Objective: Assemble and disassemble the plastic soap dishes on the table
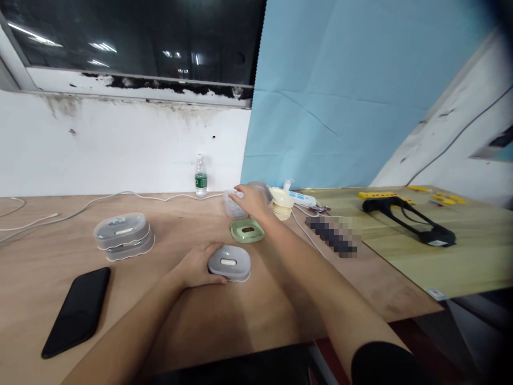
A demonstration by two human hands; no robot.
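Note:
My left hand [201, 266] grips the left side of a small grey soap box [229, 262], which has a pale slot in its top and sits on the wooden table. My right hand [252, 200] reaches to the back and closes on a clear plastic container [235, 206]; part of the fingers is hidden. Just in front of it lies a green soap dish [247, 231] with an oblong opening. Behind the right hand a greyish translucent piece [261, 188] shows in part. Beside the right wrist is a stack of cream-coloured pieces [282, 203].
Two stacked grey boxes [124, 235] stand on the left, with a black phone [78, 313] nearer. A water bottle [201, 176] stands against the wall. White cables and a power strip [302, 199] run along the back. A black frame [409, 219] and yellow pieces [449, 199] lie right.

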